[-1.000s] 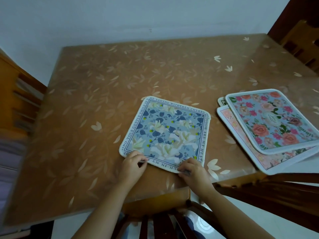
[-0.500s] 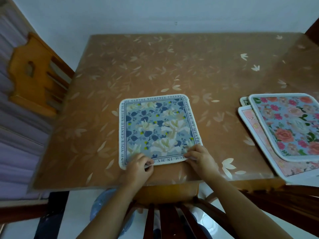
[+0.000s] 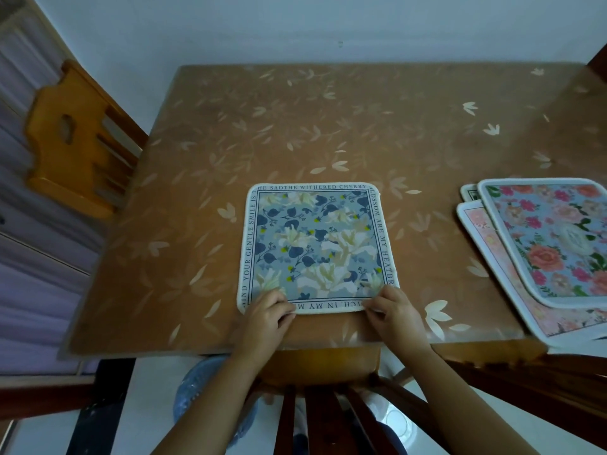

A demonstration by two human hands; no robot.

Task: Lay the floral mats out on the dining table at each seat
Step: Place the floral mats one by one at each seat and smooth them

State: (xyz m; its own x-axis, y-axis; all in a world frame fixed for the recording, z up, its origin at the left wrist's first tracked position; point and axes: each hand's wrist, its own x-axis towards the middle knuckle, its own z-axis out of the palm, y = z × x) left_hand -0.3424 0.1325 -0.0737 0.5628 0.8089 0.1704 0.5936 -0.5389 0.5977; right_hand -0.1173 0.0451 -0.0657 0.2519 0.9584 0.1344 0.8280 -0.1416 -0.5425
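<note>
A square blue floral mat [image 3: 317,244] with a lettered border lies flat on the brown leaf-patterned dining table [image 3: 295,133], near its front edge. My left hand [image 3: 267,315] pinches the mat's near left corner. My right hand [image 3: 392,311] pinches its near right corner. At the right, a stack of mats sits partly over the table's front edge: a blue rose-patterned mat [image 3: 555,238] on top, a pink one [image 3: 486,238] below it, and a corner of a third [image 3: 470,192] peeking out behind.
A light wooden chair [image 3: 75,139] stands at the table's left side. A dark wooden chair back [image 3: 315,412] is right below my arms. Another dark chair [image 3: 538,382] sits at the lower right. A white wall runs behind the table.
The blue mat has been turned from a skewed angle until it lies square with the table's front edge. My hands stayed on its near corners while my view shifted left.
</note>
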